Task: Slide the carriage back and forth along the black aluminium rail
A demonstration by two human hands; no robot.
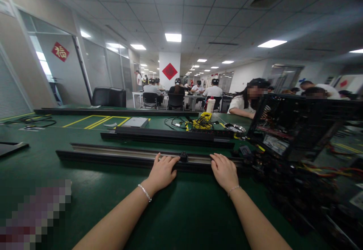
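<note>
A long black rail (113, 158) with a pale metal channel lies crosswise on the green table in front of me. A small black block (184, 156) sits on the channel between my hands. My left hand (162, 173) rests on the rail just left of the block, fingers spread, one fingertip close to the block. Right of the block, my right hand (226, 171) lies over the same rail with its fingers stretched out and nothing visible in them. Its thumb is hidden. The rail's right end runs into dark clutter.
Behind it lie another black rail (167, 136) and a longer one (119, 112). An open computer case (283, 125) with loose cables stands at right. A grey box (132, 122), yellow item (206, 118), bottle (210, 105) and metal dish (236, 128) are farther back. A co-worker sits beyond.
</note>
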